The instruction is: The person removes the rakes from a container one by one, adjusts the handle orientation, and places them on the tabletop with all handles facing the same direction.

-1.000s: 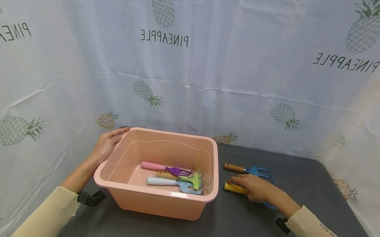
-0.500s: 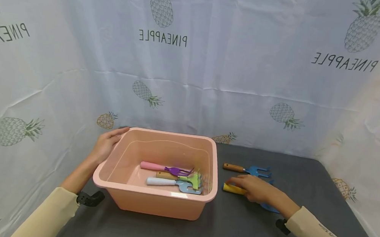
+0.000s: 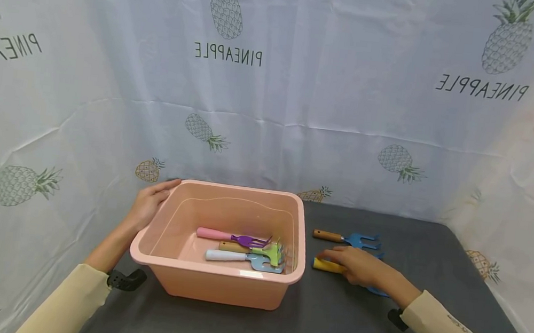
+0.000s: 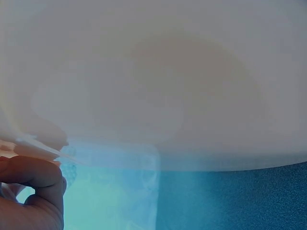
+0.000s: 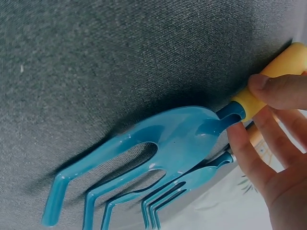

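Note:
At the far left corner of the peach plastic tub (image 3: 209, 268), my left hand (image 3: 147, 207) grips the rim; the left wrist view has its curled fingers (image 4: 36, 175) at the edge. To the tub's right, my right hand (image 3: 359, 266) holds a hand cultivator with a yellow handle (image 3: 327, 265) between thumb and fingers. The right wrist view shows its blue head (image 5: 177, 136) with bent tines low over the dark cloth. Just behind lies a smaller blue hand cultivator (image 3: 358, 241) with a wooden handle. In the head view my hand covers most of the yellow-handled one's head.
Inside the tub lie a purple cultivator (image 3: 250, 241) with a pink handle, a green rake (image 3: 274, 252) with a wooden handle and a light blue tool (image 3: 264, 264) with a white handle. A pineapple-print curtain (image 3: 274, 92) borders the dark tabletop (image 3: 328, 328) behind and at both sides.
Both hands keep their places on the tub rim and the yellow handle. The blue tines under the right hand shift slightly.

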A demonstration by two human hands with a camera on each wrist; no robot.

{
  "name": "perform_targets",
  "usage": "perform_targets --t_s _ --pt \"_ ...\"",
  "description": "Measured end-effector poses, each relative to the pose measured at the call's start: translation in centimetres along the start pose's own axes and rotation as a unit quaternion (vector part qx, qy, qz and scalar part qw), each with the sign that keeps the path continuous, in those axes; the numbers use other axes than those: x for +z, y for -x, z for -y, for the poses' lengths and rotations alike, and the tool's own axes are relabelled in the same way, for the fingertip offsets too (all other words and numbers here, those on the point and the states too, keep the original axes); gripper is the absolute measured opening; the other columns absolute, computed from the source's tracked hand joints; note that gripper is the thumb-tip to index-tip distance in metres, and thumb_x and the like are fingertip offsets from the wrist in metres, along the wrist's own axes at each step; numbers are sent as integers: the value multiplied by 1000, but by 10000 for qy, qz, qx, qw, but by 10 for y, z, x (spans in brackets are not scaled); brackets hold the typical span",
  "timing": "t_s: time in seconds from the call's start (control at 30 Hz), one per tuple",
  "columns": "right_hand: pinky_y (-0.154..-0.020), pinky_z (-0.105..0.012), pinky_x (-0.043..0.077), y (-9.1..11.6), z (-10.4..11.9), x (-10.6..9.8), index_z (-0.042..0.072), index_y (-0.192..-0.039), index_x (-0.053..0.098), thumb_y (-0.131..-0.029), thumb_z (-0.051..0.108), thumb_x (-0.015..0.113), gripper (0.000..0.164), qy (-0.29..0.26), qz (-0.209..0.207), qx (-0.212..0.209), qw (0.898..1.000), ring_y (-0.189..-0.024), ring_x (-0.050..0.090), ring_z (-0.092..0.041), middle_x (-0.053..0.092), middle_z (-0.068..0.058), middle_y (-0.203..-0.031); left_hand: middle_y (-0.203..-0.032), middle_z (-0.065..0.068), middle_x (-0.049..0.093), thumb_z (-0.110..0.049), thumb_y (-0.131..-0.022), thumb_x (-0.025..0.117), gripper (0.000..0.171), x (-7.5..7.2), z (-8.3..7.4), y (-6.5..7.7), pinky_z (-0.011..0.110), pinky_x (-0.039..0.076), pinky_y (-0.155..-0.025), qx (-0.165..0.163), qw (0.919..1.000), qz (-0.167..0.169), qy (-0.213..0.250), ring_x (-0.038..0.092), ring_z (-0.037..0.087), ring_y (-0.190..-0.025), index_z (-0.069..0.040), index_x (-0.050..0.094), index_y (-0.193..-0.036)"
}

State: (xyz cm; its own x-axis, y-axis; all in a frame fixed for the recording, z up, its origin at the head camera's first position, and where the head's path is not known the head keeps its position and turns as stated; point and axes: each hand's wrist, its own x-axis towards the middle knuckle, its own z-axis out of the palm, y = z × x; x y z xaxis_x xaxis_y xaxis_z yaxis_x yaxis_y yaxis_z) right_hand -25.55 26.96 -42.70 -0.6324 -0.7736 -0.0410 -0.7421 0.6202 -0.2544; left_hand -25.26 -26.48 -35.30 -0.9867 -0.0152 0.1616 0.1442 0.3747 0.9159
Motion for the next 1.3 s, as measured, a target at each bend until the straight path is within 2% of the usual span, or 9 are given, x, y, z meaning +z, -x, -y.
perform_targets --t_s 0.1,0.23,0.4,0.47,0.67,0.77,0.87,1.03,1.3 --pt "-86 -41 61 -1 0 -3 20 -139 63 -86 -16 65 64 -139 158 134 9997 -109 69 -25 69 -3 -130 -149 30 51 -10 -110 39 44 0 0 -1 9 53 -79 -18 10000 18 25 61 -16 -92 0 49 -151" --pt "-82 -35 61 -6 0 -14 18 -135 66 -87 -11 70 56 -426 287 386 9979 -103 70 -22 72 -3 -122 -150 30 51 -10 -110 38 45 0 1 -2 10 54 -79 -63 10000 69 31 62 -15 -92 0 48 -153" --pt "-76 -33 61 -11 1 -38 11 -127 71 -88 -7 68 43 -456 11 492 9978 -92 71 -20 75 -8 -115 -150 30 51 -10 -110 37 45 0 3 -3 11 54 -78 -74 9999 66 26 62 -14 -92 -1 48 -153" --pt "-76 -33 61 -12 2 -50 12 -125 72 -88 -6 66 42 -355 -104 540 9979 -91 70 -17 75 -8 -118 -150 30 51 -10 -111 37 45 0 4 -3 11 54 -79 -58 10000 72 32 62 -14 -92 -1 48 -153" --pt "-74 -31 61 -14 9 -81 11 -122 73 -90 -6 67 37 -191 -363 375 9985 -87 70 -10 75 -9 -114 -150 30 51 -11 -110 38 45 0 4 -2 10 54 -79 -3 10000 48 -3 61 -15 -92 0 49 -152" --pt "-72 -27 60 -16 13 -93 13 -119 73 -92 -2 69 32 -111 -504 329 9981 -84 69 -7 76 -4 -108 -149 30 52 -10 -110 38 44 1 4 -2 10 54 -79 27 10000 27 10 62 -15 -92 1 49 -151" --pt "-71 -25 59 -21 18 -104 13 -117 74 -92 -2 68 30 -36 -635 328 9974 -83 69 -6 76 -1 -105 -149 31 51 -10 -110 39 44 1 5 -3 10 54 -79 19 10000 17 55 62 -15 -92 1 50 -151" --pt "-71 -24 59 -34 27 -118 9 -116 75 -90 -4 66 31 249 -797 123 9964 -82 69 -8 77 -2 -102 -151 30 50 -11 -110 38 44 1 6 -3 10 54 -79 -74 9999 30 66 62 -15 -92 0 49 -152" --pt "-75 -34 63 -60 52 -140 11 -117 76 -91 -3 64 32 398 -958 5 9946 -86 71 -13 78 -3 -104 -152 28 50 -13 -111 39 44 1 9 -5 10 54 -81 -85 9999 45 100 61 -16 -93 -1 49 -152"
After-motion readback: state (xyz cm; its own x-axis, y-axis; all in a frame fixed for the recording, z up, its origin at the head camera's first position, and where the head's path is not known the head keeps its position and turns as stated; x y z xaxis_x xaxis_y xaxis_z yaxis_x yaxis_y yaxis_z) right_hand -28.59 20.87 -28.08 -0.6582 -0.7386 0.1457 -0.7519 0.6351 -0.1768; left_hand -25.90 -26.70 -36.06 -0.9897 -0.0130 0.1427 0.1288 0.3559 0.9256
